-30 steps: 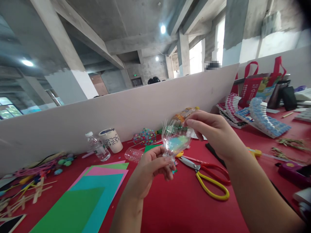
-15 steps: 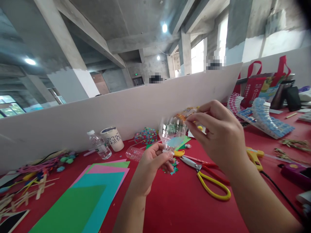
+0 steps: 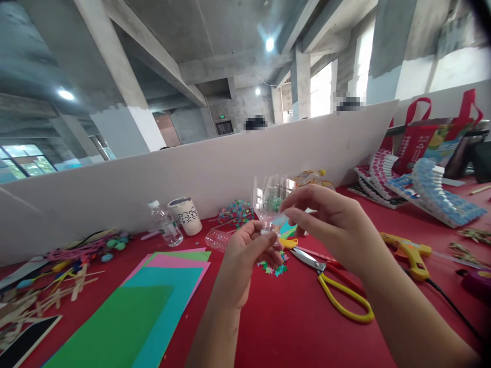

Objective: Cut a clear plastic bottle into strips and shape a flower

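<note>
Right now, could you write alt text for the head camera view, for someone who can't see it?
The left hand holds a cut clear plastic bottle top by its neck, open end up, and the right hand is close beside it. On the red table lie scissors, star sequins, colored paper sheets and a yellow glue gun.

Dim ceiling [image 3: 222, 30], lamp [image 3: 269, 44] flaring, far window [image 3: 321, 92] blown out; wide-angle stretch at edges, top-right corner dark.
</note>
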Action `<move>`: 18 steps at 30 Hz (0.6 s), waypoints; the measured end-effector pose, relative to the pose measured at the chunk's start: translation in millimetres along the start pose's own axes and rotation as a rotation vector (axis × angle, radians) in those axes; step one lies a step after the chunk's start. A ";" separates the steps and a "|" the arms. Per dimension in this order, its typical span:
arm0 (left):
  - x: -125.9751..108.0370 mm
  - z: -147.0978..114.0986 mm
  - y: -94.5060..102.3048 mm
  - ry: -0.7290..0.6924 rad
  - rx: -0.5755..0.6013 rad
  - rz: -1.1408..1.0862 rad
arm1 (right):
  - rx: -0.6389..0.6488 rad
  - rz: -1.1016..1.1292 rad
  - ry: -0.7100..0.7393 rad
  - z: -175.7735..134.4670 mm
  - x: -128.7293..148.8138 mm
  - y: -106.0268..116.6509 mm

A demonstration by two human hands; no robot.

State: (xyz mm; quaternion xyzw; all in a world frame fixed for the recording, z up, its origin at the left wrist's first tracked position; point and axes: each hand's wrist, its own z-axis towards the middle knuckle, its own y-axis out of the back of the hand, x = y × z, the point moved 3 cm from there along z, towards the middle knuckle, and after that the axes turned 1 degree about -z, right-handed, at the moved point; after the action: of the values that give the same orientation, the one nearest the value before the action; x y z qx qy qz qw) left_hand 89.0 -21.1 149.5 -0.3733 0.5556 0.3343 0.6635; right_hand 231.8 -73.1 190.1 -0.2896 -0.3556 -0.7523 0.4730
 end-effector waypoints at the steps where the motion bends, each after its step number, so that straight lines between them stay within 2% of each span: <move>1: 0.1 -0.4 -0.8 0.002 0.007 -0.006 | -0.002 -0.030 0.008 0.2 0.0 -0.2; 3: 0.4 -0.9 -2.1 0.004 0.022 -0.025 | -0.029 -0.082 0.058 0.1 0.4 -1.4; 7: 1.2 -1.0 -2.5 -0.008 0.023 -0.060 | -0.180 -0.258 0.213 -2.7 4.0 -4.4; 12: 0.2 -1.7 -3.2 -0.030 -0.023 -0.102 | -0.143 -0.309 0.235 -3.5 1.7 -12.9; 18: -2.9 -3.8 -5.3 -0.066 -0.111 -0.082 | -0.266 -0.363 0.345 -5.6 3.0 -16.3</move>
State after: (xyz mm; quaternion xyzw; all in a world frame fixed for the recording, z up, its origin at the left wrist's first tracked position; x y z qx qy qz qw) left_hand 91.2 -27.0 152.7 -0.4208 0.4983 0.3489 0.6730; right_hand 215.2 -74.3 185.0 -0.1482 -0.2141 -0.9029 0.3419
